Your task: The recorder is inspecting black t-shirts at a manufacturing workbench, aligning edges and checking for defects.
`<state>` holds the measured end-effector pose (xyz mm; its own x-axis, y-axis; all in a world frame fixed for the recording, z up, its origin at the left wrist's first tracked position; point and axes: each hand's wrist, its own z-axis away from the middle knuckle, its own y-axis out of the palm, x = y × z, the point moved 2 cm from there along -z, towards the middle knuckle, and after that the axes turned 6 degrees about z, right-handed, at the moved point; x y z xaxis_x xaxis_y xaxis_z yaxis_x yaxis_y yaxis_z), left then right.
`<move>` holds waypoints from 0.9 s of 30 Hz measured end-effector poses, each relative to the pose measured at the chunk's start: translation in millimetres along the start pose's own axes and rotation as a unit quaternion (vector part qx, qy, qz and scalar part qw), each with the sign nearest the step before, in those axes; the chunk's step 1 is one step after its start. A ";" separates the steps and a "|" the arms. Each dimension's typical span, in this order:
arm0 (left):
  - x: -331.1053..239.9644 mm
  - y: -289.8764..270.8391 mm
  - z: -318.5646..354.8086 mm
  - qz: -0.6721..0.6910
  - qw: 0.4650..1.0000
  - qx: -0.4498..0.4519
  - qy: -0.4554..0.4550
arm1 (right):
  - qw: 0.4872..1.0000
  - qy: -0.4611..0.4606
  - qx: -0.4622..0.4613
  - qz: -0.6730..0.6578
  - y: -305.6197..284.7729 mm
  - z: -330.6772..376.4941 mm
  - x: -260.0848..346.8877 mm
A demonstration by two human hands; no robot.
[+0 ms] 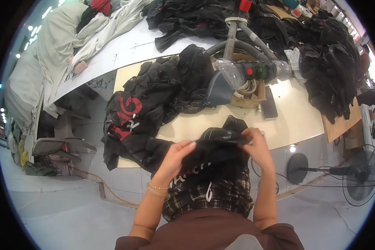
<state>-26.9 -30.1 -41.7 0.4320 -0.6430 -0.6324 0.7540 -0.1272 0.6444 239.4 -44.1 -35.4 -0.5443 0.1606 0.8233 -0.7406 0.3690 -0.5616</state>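
Observation:
A black garment (216, 148) with white lettering is stretched between my two hands over my lap, its far end resting at the near edge of the cream tabletop. My left hand (179, 154) pinches the cloth between thumb and fingers on one side. On the other side my right hand (255, 146) grips a bunched edge, with fingers partly hidden behind folds. Left of it lies a pile of black garments (154, 89) with red print, hanging over the table edge next to my left hand. Plaid trousers (196, 200) cover my legs.
A dark grey hooded device (223, 89) with hoses (233, 46) stands beyond the cloth, beside a cardboard box (254, 98). A phone (269, 103) lies right of it. More black garments (327, 71) heap at right. A fan (360, 173) stands right; a chair (64, 139) stands left.

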 end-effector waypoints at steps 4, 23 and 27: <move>27.4 -46.2 -38.8 -0.129 0.984 -0.093 0.078 | 0.965 -0.180 0.116 -0.149 -55.2 11.0 102.4; 54.9 -77.3 -55.7 -0.188 0.961 -0.146 0.141 | 0.654 -0.572 0.323 -0.376 -67.3 40.7 228.5; 57.6 -83.2 -60.7 -0.188 0.962 -0.138 0.139 | 0.660 -0.559 0.316 -0.390 -67.4 41.4 227.0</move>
<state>-34.7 -10.7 -157.9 0.1905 -0.3585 -0.9139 0.9689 -0.0813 0.2338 149.4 -70.4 186.0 0.4112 -0.7585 0.5056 -0.7914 -0.5723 -0.2148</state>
